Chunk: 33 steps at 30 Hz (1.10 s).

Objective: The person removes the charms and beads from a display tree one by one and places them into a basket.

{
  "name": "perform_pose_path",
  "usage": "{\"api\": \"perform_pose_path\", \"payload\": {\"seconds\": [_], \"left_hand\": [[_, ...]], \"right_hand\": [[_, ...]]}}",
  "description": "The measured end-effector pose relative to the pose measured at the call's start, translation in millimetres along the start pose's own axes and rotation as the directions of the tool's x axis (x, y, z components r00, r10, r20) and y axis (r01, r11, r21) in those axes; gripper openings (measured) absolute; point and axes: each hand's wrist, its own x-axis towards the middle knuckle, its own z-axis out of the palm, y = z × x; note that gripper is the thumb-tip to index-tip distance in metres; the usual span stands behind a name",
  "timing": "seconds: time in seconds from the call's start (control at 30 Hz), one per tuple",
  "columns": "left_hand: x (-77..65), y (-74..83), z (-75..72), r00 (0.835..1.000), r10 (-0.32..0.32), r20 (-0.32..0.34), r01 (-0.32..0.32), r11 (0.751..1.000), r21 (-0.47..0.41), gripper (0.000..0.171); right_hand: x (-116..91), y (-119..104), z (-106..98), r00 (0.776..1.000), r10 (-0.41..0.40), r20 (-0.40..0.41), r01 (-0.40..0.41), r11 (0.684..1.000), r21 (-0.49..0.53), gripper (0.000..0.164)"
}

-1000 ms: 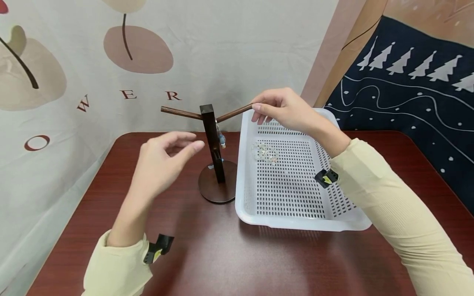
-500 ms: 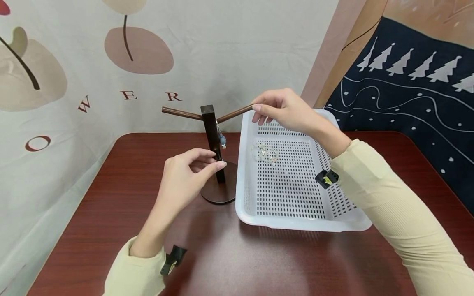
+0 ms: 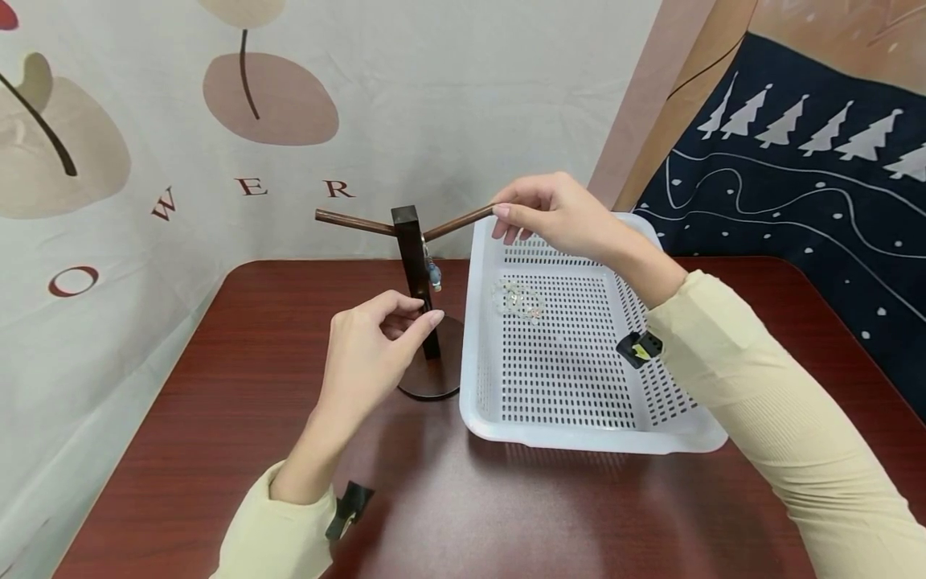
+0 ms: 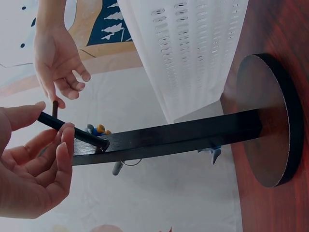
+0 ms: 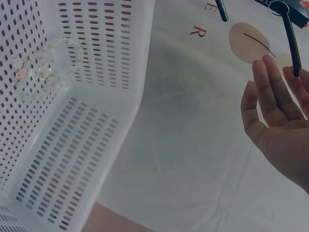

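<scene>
A dark wooden jewellery stand (image 3: 411, 249) with a round base and slanting pegs stands upright on the table. My right hand (image 3: 560, 217) pinches the outer end of its right upper peg (image 3: 459, 221). Lower down, my left hand (image 3: 372, 346) holds a dark peg (image 4: 84, 136) that juts out of the post; the left wrist view shows thumb and fingers about it. A small blue charm (image 3: 434, 275) hangs beside the post, near the base of the right peg. In the left wrist view, yellowish beads (image 4: 100, 129) show behind the post.
Right of the stand, a white perforated plastic basket (image 3: 593, 438) sits close to the base. Clear beaded jewellery (image 3: 517, 300) lies in it. The left upper peg (image 3: 354, 221) points toward the printed cloth backdrop (image 3: 470, 104). All this rests on a reddish-brown table (image 3: 463, 515).
My left hand has moved right and down from beside the stand to the peg on its post. My right hand stays on the right peg's end.
</scene>
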Motion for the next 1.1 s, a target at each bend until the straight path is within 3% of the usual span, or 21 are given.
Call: {"api": "perform_pose_path", "payload": {"seconds": [0.4, 0.87, 1.1], "left_hand": [[-1.9, -0.1, -1.6, 1.000, 0.008, 0.002, -0.008, 1.000, -0.007, 0.012], [0.2, -7.9, -20.5, 0.992, 0.001, 0.129, 0.000, 1.000, -0.002, 0.013], [1.8, -10.2, -29.7, 0.987, -0.003, 0.162, -0.001, 1.000, 0.028, 0.015]], "right_hand": [[-4, 6, -4, 1.000, 0.014, 0.018, -0.015, 0.999, 0.041, 0.022], [-16, 23, -8, 0.992, 0.119, 0.041, -0.118, 0.993, -0.007, 0.027], [-19, 30, -7, 0.989, 0.130, 0.064, -0.128, 0.991, -0.025, 0.026]]}}
